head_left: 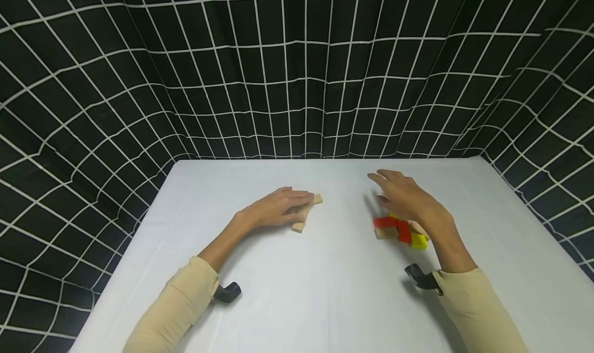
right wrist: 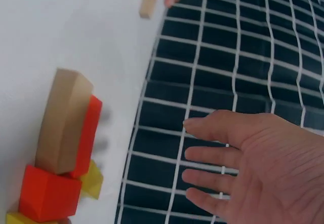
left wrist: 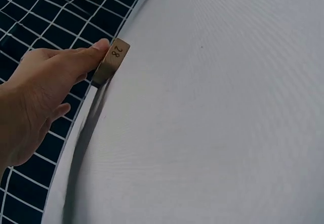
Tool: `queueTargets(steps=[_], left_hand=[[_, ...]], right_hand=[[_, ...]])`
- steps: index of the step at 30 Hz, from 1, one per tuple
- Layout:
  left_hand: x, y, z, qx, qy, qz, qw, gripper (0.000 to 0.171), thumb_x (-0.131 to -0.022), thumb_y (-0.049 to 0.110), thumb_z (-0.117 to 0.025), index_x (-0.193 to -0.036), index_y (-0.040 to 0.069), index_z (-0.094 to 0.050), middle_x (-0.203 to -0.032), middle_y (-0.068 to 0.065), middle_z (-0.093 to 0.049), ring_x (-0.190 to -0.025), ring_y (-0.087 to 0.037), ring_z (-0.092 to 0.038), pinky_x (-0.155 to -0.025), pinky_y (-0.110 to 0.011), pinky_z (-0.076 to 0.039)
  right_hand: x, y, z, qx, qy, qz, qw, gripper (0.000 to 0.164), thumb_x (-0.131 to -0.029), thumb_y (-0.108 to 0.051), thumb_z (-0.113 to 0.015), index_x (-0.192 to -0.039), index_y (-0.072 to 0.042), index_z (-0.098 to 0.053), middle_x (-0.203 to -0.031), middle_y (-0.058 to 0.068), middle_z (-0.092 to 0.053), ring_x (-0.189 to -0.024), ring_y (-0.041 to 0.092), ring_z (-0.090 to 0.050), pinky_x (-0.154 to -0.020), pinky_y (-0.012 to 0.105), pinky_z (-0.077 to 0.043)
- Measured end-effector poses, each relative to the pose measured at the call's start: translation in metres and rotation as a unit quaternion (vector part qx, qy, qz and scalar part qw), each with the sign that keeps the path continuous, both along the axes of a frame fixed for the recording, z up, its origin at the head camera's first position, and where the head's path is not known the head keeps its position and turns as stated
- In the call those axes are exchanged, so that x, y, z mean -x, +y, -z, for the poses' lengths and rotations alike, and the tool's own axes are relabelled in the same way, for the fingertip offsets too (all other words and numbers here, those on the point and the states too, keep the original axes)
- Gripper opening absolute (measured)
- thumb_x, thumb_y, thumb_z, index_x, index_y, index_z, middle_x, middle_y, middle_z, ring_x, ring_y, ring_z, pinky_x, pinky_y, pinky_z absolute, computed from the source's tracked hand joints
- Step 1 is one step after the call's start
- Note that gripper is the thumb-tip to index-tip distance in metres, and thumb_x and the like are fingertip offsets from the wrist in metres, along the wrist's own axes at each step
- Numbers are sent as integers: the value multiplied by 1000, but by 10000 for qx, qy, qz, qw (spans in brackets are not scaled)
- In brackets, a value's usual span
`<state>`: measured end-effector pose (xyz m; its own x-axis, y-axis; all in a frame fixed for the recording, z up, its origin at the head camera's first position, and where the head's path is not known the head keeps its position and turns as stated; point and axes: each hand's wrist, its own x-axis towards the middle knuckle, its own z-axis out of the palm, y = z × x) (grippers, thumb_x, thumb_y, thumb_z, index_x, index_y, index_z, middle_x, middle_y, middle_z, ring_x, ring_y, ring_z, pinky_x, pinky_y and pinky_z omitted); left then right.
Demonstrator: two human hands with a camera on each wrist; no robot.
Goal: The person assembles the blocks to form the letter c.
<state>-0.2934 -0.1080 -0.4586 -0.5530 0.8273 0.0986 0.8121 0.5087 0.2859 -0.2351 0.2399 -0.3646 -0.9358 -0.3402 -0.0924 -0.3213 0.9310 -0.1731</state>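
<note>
On the white table, my left hand (head_left: 280, 208) reaches over two plain wooden blocks, its fingers stretched out and its thumb at the nearer one. That nearer block (head_left: 299, 225) lies slanted; the other wooden block (head_left: 317, 199) meets its far end at an angle, partly hidden by the fingers. The left wrist view shows my thumb against a wooden block (left wrist: 112, 59) marked 28. Over at the right, my right hand (head_left: 403, 196) hovers above a small block pile with spread fingers and nothing in its grasp. A wooden block (right wrist: 63, 120) lies against a red block (right wrist: 88, 135) there.
Another red block (right wrist: 49, 192) and a yellow block (right wrist: 92, 179) belong to the right-hand pile. A black curtain with a white grid (head_left: 306, 74) stands behind the table (head_left: 325, 301) and along both sides. Dark curved pieces (head_left: 227, 292) stick out at both wrists.
</note>
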Motion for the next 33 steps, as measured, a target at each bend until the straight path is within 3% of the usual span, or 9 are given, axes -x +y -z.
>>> queueTargets(steps=[6, 12, 19, 25, 33], left_hand=[[0, 3, 2, -375, 103, -24, 9992, 60, -101, 45, -66, -149, 10, -59, -154, -4, -60, -148, -22, -52, -132, -51, -30], [1, 2, 2, -433, 105, -115, 9989, 48, -99, 45, -69, -130, 9, -73, -143, -5, -69, -139, -24, -61, -130, -50, -35], [0, 2, 1, -440, 149, -101, 9989, 44, -99, 43, -69, -127, 9, -75, -142, -5, -69, -138, -25, -62, -127, -47, -40], [-3, 3, -1, -407, 67, -108, 9991, 40, -100, 39, -69, -124, 8, -76, -143, -6, -69, -138, -28, -62, -125, -45, -43], [-5, 2, -4, -237, -11, -125, 9996, 38, -102, 35, -67, -125, 6, -75, -145, -7, -67, -139, -29, -60, -125, -45, -43]], right_hand=[[-1, 16, -1, 379, -228, 195, 9988, 64, -101, -16, -65, -159, -7, -40, -164, 29, -35, -151, 52, -32, -119, 75, -33], [0, 26, 2, 369, -409, 316, 9980, 60, -102, -18, -64, -157, -5, -45, -159, 30, -42, -146, 52, -39, -115, 76, -35], [4, 36, 7, 159, -862, 484, 9950, 60, -101, -20, -66, -155, -5, -47, -154, 32, -47, -140, 54, -46, -110, 77, -41], [5, 42, 10, 49, -1508, 491, 9873, 59, -100, -21, -68, -154, -6, -48, -145, 33, -53, -132, 53, -53, -104, 73, -49], [5, 41, 17, 85, -1963, 424, 9796, 46, -101, -23, -64, -146, -15, -60, -144, 27, -57, -130, 49, -51, -105, 77, -46]])
